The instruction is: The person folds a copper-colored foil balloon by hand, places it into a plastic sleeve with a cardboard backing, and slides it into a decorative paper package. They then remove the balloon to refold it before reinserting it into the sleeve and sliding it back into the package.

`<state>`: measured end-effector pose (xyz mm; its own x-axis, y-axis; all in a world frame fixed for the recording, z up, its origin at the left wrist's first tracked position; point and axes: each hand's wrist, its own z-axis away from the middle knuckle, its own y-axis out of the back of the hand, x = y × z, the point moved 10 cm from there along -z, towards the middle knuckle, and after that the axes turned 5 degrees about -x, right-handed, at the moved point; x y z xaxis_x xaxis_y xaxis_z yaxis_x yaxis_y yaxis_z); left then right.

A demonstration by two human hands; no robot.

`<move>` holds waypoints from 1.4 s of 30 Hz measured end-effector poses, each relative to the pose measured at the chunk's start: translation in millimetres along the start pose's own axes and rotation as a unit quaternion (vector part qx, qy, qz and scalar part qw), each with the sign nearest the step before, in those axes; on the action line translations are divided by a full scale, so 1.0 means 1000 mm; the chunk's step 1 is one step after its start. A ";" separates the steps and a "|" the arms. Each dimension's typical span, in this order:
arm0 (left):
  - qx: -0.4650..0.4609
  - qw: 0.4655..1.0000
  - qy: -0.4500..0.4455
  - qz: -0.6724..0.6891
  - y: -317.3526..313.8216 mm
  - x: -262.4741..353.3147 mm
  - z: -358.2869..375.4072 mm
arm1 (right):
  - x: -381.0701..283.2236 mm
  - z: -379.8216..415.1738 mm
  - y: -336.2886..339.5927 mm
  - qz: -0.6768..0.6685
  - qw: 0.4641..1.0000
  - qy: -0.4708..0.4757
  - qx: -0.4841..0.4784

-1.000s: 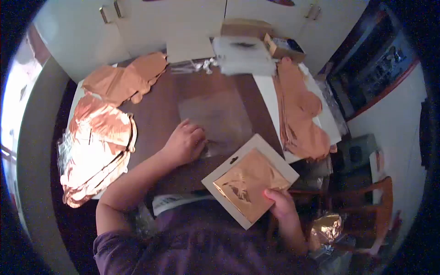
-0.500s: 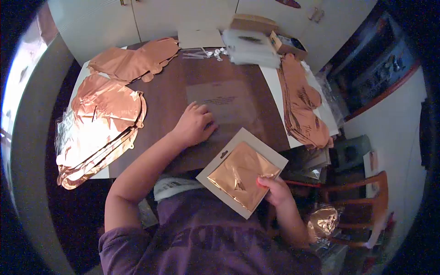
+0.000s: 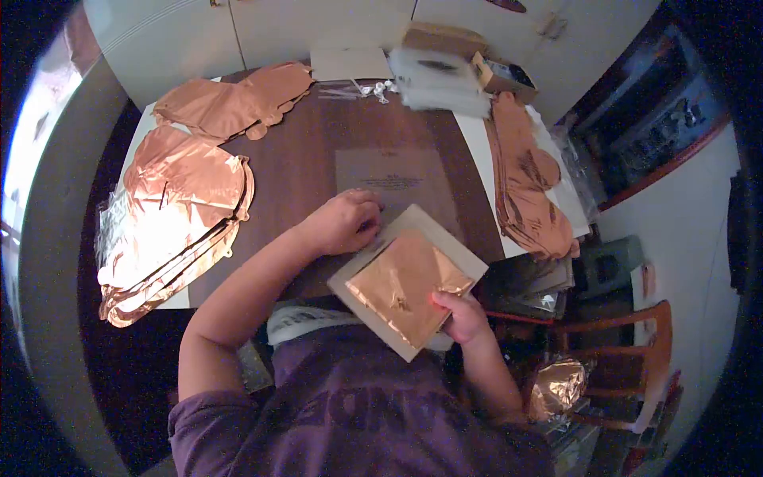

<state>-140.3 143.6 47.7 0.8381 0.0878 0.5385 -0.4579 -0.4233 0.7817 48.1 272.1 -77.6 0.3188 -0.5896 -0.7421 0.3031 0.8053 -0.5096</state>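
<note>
Across the room's dark brown, wood-grained tabletop, flat, copper-coloured foil shapes with scalloped edges lie in a glossy pile near the seated-height edge at the person's left, with a duller stack along the right side. Toward the far edge rests a bundle of whitish, translucent plastic sleeves. Nearer, a clear, flat plastic bag with lines of dark print lies on the wood. Just this side of it, tilted to a diamond above the table's near edge, is a pale grey square card carrying a folded copper foil packet. The right hand is clamped on the card's corner, thumb over the foil. The left hand curls beside the bag's near end; whether its fingers pinch the film, I cannot tell. I judge the step in hand to be steadying the card while tending the bag; the next move calls for a sure pinch on the film.
</note>
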 end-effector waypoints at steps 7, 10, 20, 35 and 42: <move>-0.102 0.993 0.046 0.030 -0.003 0.000 -0.006 | -0.018 0.018 -0.016 0.022 0.993 0.043 0.107; -0.136 0.990 0.023 0.038 -0.007 0.003 -0.010 | -0.013 0.020 -0.007 0.055 0.985 0.083 0.138; -0.108 0.991 -0.026 0.077 -0.004 -0.002 -0.004 | -0.003 0.047 -0.021 0.129 0.974 0.039 0.180; -0.052 0.990 0.003 -0.129 -0.010 0.028 -0.007 | 0.026 0.013 -0.034 0.221 0.970 0.009 0.096; 0.014 0.984 -0.111 -0.139 -0.013 0.067 0.003 | 0.028 0.021 -0.035 0.413 0.899 0.133 0.050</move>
<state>-76.7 152.0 72.4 0.9755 0.0063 0.2200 -0.1955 -0.4350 0.8789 64.9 225.9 -71.1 0.2501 0.2542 -0.9342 0.1447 0.9443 0.2957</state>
